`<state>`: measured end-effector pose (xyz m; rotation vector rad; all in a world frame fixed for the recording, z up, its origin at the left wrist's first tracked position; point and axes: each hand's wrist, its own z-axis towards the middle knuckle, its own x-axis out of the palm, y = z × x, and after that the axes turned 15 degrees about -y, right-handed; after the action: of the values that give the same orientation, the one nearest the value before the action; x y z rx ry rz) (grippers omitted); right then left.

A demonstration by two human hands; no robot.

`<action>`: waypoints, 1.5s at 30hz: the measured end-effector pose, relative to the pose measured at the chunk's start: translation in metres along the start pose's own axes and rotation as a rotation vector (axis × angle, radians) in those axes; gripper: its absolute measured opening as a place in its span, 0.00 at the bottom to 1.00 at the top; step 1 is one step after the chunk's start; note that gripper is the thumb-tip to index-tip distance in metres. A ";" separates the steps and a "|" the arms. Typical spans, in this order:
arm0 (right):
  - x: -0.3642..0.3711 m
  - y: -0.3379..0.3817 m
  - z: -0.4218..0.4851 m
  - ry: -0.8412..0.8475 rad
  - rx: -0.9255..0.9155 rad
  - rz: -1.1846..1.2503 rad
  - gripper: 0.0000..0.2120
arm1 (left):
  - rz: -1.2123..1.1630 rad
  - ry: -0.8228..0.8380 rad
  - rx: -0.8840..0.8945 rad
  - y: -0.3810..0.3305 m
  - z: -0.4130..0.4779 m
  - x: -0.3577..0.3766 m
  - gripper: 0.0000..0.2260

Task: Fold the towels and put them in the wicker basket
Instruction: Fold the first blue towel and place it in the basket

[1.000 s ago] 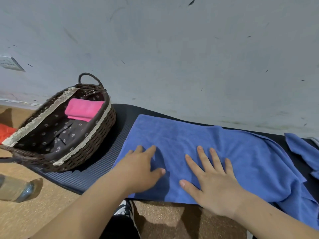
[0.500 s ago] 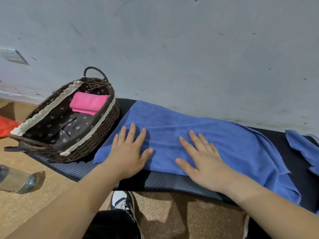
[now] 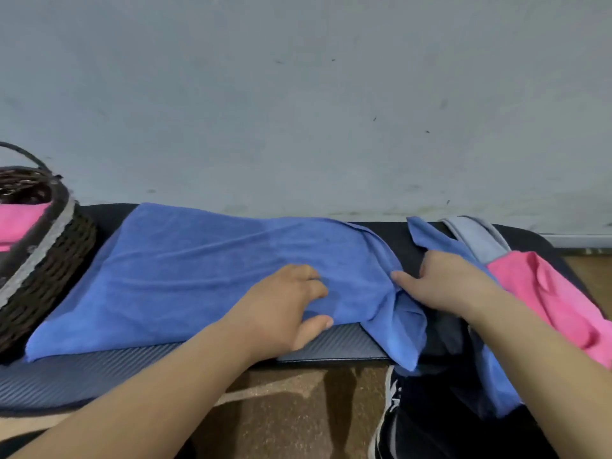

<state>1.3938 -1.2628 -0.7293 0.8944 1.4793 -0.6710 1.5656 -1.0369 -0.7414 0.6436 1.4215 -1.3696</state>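
A blue towel (image 3: 198, 276) lies spread along a dark mat (image 3: 99, 376) by the wall. My left hand (image 3: 284, 306) is on its near edge right of the middle, fingers curled on top and thumb under the edge, pinching the cloth. At the towel's bunched right end, which hangs over the mat's front, my right hand (image 3: 443, 283) has curled fingers and its thumb against the folds. The wicker basket (image 3: 49, 260) stands at the far left, touching the towel, with a folded pink towel (image 3: 16, 220) inside.
To the right of my right hand lie a loose pink towel (image 3: 546, 299), a grey towel (image 3: 477, 236) and another blue towel (image 3: 430, 236). A grey wall rises behind the mat. A sneaker (image 3: 390, 409) and brown floor are below.
Both hands slid right along the blue towel and went from flat palms to curled fingers at its right end. The view swung right, bringing the pile of loose towels into sight.
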 end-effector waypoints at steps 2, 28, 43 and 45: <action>0.005 -0.009 0.003 0.045 0.040 0.112 0.28 | 0.008 0.040 0.040 -0.011 0.006 0.011 0.21; -0.027 -0.009 -0.015 0.015 0.070 0.998 0.19 | -0.340 -0.314 -0.214 -0.073 0.137 -0.035 0.09; -0.040 -0.053 -0.042 0.345 0.262 1.205 0.09 | -0.193 -0.372 -0.268 -0.073 0.184 -0.006 0.10; -0.032 -0.062 -0.037 0.247 0.252 0.987 0.07 | -0.222 -0.317 -0.302 -0.074 0.192 0.004 0.13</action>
<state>1.3206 -1.2697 -0.6993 1.7656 0.9689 0.0017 1.5546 -1.2345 -0.6848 0.0685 1.4282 -1.3202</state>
